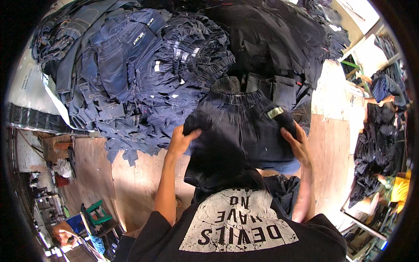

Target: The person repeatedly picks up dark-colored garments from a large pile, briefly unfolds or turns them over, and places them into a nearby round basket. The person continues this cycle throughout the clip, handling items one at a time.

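Note:
Between my two hands is a pair of black denim shorts with a gathered elastic waistband and a pale label near the right side. My left hand grips the left edge, thumb on top. On the opposite side my right hand holds the other edge in the same way, close below the label. The fingers under the cloth are hidden. The waistband points away from me, towards a large heap of dark blue denim garments. A bundle of elastic waistbands with small white tags lies in that heap.
Black garments are piled at the far right. Under the heaps lies a wooden board surface. A green plastic stool stands at lower left. At the right edge are other people, one in a yellow top, beside more dark clothing.

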`<state>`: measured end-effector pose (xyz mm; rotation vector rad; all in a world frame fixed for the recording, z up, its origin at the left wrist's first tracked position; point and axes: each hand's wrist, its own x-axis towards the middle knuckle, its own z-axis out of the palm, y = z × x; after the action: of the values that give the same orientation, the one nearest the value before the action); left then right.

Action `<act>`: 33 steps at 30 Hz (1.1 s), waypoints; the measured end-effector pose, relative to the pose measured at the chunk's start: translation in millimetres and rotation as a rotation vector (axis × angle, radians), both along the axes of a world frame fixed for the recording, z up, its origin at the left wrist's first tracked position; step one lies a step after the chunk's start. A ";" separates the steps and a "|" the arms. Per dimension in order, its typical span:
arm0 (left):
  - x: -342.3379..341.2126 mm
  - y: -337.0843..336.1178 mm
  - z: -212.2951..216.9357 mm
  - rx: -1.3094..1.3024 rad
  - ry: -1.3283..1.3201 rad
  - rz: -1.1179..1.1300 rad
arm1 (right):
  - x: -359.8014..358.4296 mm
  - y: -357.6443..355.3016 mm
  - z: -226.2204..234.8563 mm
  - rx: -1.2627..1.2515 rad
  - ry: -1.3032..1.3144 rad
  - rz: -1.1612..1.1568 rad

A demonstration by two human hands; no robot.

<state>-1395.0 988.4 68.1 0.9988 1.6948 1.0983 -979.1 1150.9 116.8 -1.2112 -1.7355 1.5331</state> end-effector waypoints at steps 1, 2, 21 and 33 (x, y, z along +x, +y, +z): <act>-4.9 14.6 -17.3 0.040 0.038 0.050 | -5.5 10.0 -15.9 -0.022 0.024 -0.034; -10.4 31.0 -35.1 0.157 0.059 0.071 | -20.3 22.5 -39.6 -0.022 0.050 -0.075; 81.9 63.4 -124.0 0.280 0.957 -0.139 | -98.5 12.0 -163.8 0.874 -0.460 -0.294; -35.6 67.6 -95.0 0.482 0.405 -0.054 | -203.8 10.2 -161.5 0.713 -0.694 0.080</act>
<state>-1430.6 1056.0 -26.9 1.6522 1.7319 1.3724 -1182.9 1161.1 -44.7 -1.3449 -2.4764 0.4003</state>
